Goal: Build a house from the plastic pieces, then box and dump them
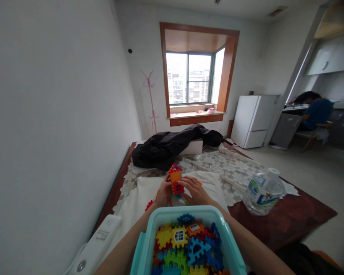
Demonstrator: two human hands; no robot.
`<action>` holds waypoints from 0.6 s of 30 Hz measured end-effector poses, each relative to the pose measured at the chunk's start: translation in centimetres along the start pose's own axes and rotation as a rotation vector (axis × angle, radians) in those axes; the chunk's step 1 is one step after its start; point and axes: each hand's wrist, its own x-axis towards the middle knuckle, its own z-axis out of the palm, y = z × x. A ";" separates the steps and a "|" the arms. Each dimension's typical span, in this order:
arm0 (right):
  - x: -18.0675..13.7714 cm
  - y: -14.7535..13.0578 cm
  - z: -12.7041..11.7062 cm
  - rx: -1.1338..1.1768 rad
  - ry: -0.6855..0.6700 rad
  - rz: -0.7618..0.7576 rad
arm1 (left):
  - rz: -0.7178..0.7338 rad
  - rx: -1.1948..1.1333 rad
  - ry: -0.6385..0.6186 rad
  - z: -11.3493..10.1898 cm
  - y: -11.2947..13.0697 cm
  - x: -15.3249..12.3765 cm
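Observation:
Between my two hands, beyond the bin, is a small build of interlocking plastic building blocks [176, 177], with an orange square, a red window piece and a red triangle on top. My left hand [163, 193] is closed around its left side. On the right, my right hand [193, 188] has its fingers pressed against the red window piece. A few more colourful pieces lie partly hidden beneath and beside my hands. Nearest to me stands a turquoise bin [151, 225] holding many loose blocks [199, 248] in yellow, blue, green, orange and red.
A white cloth [145, 187] lies under my hands on a lace-covered table [298, 214]. To the right stands a large clear plastic bottle [262, 193]. A black garment [163, 147] lies at the back, a white power strip [99, 242] at left. A person [318, 112] sits far right.

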 end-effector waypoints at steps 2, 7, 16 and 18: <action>0.0 0.0 0.0 0.010 0.007 0.013 | 0.012 0.007 -0.012 -0.1 -0.1 0.0; -0.2 0.1 0.1 0.042 0.030 0.039 | 0.070 0.143 0.016 -0.6 -0.6 0.0; -0.6 1.1 2.6 0.707 0.279 0.484 | 0.095 0.208 0.070 -0.8 -0.6 0.0; -0.7 1.4 3.3 0.906 0.225 0.591 | 0.096 0.219 0.060 -0.5 -0.5 -0.1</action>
